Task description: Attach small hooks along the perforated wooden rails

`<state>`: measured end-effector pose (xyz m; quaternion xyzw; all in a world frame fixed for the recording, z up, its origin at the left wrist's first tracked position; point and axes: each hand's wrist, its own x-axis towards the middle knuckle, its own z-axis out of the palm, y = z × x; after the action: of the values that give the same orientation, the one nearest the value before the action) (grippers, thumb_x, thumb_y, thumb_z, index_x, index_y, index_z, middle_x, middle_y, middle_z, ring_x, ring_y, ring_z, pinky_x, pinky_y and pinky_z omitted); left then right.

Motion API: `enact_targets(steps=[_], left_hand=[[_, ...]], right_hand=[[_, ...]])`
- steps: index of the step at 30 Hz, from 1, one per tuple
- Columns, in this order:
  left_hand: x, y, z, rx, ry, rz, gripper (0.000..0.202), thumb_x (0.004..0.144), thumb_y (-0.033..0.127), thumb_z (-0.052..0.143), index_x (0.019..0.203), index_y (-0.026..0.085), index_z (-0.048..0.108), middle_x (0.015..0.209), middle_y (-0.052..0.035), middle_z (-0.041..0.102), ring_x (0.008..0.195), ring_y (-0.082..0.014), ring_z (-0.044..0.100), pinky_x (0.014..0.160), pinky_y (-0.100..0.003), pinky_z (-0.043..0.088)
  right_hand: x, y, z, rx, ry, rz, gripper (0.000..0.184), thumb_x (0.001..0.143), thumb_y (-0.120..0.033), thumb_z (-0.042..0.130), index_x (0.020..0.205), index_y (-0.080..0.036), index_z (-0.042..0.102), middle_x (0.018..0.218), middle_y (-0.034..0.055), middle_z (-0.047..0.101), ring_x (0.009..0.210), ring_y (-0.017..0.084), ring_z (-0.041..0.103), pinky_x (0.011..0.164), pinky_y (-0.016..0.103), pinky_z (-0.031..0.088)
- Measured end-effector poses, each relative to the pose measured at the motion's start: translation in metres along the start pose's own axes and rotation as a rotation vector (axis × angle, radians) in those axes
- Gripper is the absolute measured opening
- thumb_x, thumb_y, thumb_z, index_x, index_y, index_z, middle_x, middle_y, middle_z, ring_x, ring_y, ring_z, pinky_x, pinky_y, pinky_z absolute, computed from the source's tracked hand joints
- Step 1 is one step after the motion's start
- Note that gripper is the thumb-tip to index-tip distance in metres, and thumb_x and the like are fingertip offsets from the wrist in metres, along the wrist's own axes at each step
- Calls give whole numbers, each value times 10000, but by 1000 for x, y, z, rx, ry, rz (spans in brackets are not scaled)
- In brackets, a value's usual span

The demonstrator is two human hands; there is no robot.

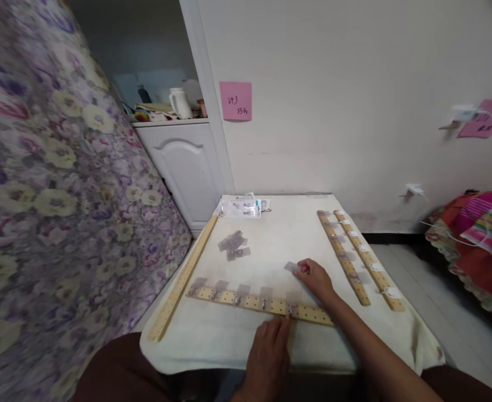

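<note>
A small table (212,340) covered with a cream cloth stands before me. A perforated wooden strip (250,302) lies across its near part, with several clear adhesive hooks stuck along it. My left hand (266,357) rests on the strip's near edge, fingers together, touching it by one hook. My right hand (317,279) is farther back, fingers pinched on a small clear hook piece (292,267) lying on the cloth. A loose pile of clear hooks (232,245) sits left of centre.
Two more perforated strips (355,262) with hooks lie along the right side, and one bare strip (183,282) along the left edge. A packet (241,208) lies at the far edge. A flowered mattress (62,195) stands left; a white cabinet (183,167) and the wall are behind.
</note>
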<state>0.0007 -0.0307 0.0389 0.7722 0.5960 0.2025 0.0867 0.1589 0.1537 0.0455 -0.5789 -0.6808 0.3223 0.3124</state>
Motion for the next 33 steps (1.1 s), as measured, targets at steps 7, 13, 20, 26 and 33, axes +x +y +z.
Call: enact_targets(steps=[7, 13, 20, 26, 33], left_hand=[[0, -2, -1, -73, 15, 4, 643, 735, -1, 383, 1347, 198, 381, 1151, -111, 550, 1025, -247, 488, 897, -446, 435], [-4, -1, -15, -356, 159, 64, 477, 864, 96, 350, 1312, 250, 412, 1181, -89, 540, 1083, -200, 494, 936, -381, 436], [25, 17, -56, -879, 210, -348, 289, 882, 399, 459, 1049, 195, 577, 839, -23, 614, 763, -162, 566, 709, -283, 451], [45, 33, -66, -1424, 119, -565, 372, 779, 518, 562, 877, 159, 572, 702, 7, 623, 532, -93, 534, 502, -209, 360], [42, 43, -65, -1505, 75, -651, 332, 707, 458, 662, 722, 159, 519, 597, 26, 605, 411, -43, 466, 411, -167, 279]], right_hand=[[-6, 5, 1, 164, 37, 25, 164, 689, -270, 567, 833, -203, 607, 706, -3, 634, 677, 169, 595, 620, 262, 450], [-24, -13, -13, 403, -34, -23, 89, 722, -274, 562, 739, -190, 586, 568, -22, 581, 553, 151, 562, 543, 253, 447], [-56, -42, -38, 411, 50, -420, 145, 819, -305, 567, 754, -203, 647, 920, 72, 664, 908, 198, 615, 794, 320, 510], [-85, -41, -50, 259, -14, -664, 146, 867, -226, 518, 877, -231, 664, 973, 78, 665, 953, 197, 619, 828, 336, 523], [-98, -41, -47, 222, -63, -695, 213, 884, -176, 461, 973, -245, 642, 1093, 78, 619, 1024, 178, 598, 878, 318, 509]])
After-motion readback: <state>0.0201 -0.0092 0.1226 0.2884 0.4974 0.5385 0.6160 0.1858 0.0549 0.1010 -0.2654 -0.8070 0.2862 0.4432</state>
